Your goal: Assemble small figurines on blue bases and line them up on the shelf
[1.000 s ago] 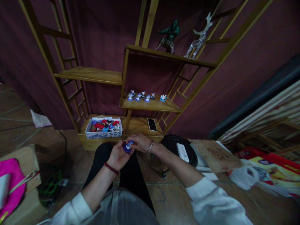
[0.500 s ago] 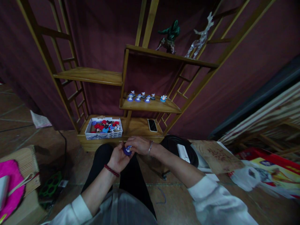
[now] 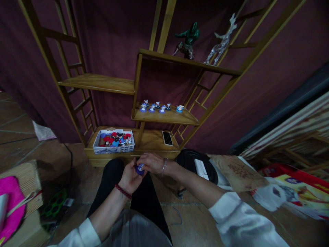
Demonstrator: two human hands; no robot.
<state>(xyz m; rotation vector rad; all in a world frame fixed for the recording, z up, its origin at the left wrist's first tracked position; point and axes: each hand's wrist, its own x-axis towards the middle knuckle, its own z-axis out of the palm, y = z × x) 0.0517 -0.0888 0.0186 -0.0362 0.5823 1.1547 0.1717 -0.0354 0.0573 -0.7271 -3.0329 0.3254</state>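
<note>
Here it is, right between the fingertips: a small purple-based figurine (image 3: 140,168), and much of it is covered! The right hand (image 3: 153,163) pinches in from its side, fingers narrow on the little figure, while the left hand (image 3: 130,177) cups the base, thumb and fingers curled about it. The face is too small to read, and the left fingers' undersides are out of sight.

Beyond the fingers and to their left sits the white open-topped box (image 3: 113,150), a jumble of figures (image 3: 117,138) inside, red, blue and purple discs among them, so overlapped that single pieces are hard to pick out.

Now the edges! The low ledge's front edge (image 3: 154,149) runs just past the right knuckles. Beyond the fingers and to the right, a phone (image 3: 167,138) lies on that wood, well apart from the box. Higher and farther out, the middle shelf (image 3: 167,117) bears seven tiny figures (image 3: 152,108), with a strip of wood in front of them. Under the fingers, dark-trousered knees (image 3: 114,171) hem the space in.
</note>
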